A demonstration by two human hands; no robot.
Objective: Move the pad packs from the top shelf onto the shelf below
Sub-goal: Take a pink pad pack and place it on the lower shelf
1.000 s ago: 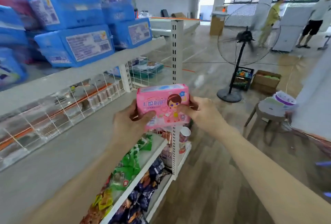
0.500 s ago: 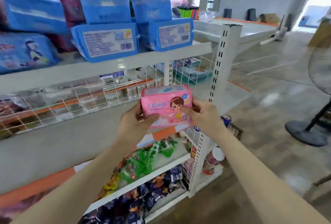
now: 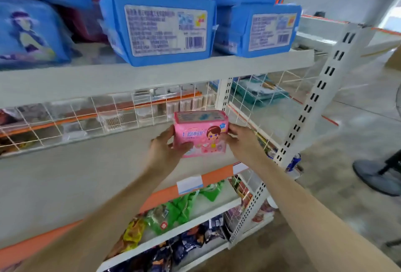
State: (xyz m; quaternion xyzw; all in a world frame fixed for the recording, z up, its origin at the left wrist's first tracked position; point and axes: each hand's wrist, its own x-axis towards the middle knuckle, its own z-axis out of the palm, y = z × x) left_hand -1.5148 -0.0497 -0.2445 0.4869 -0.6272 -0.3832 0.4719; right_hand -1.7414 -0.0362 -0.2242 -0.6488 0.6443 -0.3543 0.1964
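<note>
Pink pad pack (image 3: 200, 133) is gripped at both ends by left hand (image 3: 165, 150) and right hand (image 3: 243, 141), fingers (image 3: 184, 147) curled round it, label outward: judged a squaring hold for placement. It sits over the shelf below (image 3: 86, 174), contact unclear. Blue packs (image 3: 160, 28) occupy the top shelf (image 3: 152, 71).

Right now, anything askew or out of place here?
Mildly: the front blue pack sits at the top shelf lip, seemingly overhanging, another stacked on it. The pink pack, gripped by left hand and right hand, looks intact.
</note>
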